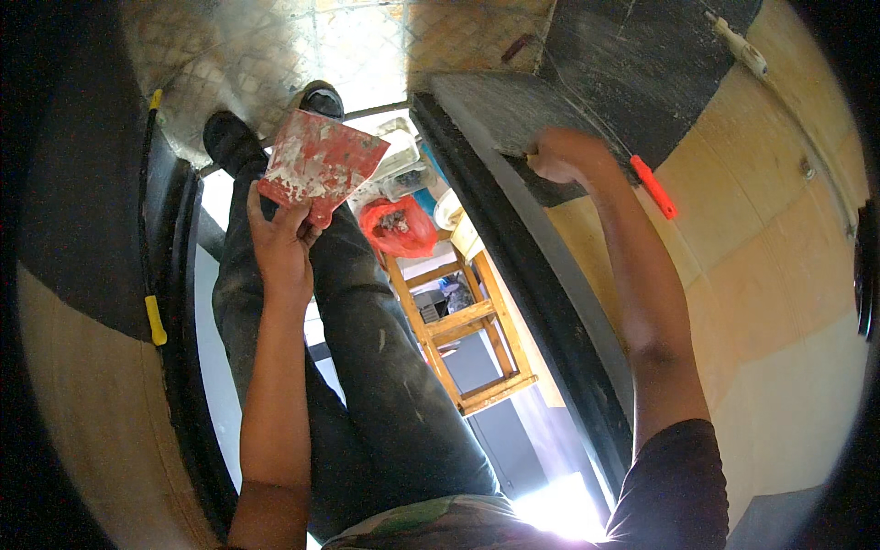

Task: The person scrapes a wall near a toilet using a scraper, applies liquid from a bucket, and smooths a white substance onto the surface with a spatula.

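My left hand (284,238) grips a red putty spreader (321,160) by its short handle. Its flat face is smeared with greyish-white putty, and it is held above my shoes. To the right, my right hand (570,158) is closed at the dark grey surface (495,105) beside the black frame edge. A thin dark shape sticks out to the left of its fingers; what it belongs to is hidden by the hand.
A wooden stool (472,321) stands below, beside a red plastic bag (399,226) and several containers. A black rod with yellow ends (145,220) is at the left wall. An orange-red handle (653,188) and a pale-handled tool (741,46) show at right.
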Demonstrator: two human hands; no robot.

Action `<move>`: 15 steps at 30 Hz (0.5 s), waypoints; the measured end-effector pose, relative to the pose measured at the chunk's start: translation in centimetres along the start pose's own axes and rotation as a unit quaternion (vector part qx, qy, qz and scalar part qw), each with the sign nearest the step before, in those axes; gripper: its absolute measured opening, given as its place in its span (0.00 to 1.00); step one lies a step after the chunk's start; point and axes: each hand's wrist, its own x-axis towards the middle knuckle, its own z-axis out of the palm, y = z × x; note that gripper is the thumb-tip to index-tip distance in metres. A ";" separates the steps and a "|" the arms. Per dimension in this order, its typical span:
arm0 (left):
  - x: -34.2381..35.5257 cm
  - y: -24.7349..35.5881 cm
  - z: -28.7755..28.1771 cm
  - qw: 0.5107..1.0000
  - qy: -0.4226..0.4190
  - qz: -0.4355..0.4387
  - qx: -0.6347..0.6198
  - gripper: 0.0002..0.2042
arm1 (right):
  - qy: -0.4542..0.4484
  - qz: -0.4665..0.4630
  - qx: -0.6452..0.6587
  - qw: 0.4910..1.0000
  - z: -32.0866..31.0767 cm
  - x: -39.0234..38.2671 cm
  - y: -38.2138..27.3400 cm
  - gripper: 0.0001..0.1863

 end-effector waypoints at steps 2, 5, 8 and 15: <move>0.4 -0.2 -0.3 1.000 0.001 0.006 -0.014 0.43 | -0.002 0.010 -0.016 1.000 -0.7 0.3 -0.8 0.16; 0.1 -0.5 -0.2 1.000 -0.001 0.019 -0.006 0.43 | -0.002 0.004 0.009 1.000 -0.4 0.8 0.2 0.16; 0.7 -0.6 -0.7 1.000 0.001 0.010 -0.009 0.43 | 0.006 0.022 0.020 1.000 0.4 2.3 0.2 0.17; 0.7 -0.6 -0.8 1.000 0.000 0.002 -0.023 0.43 | 0.006 0.006 0.041 0.999 0.8 4.7 1.2 0.17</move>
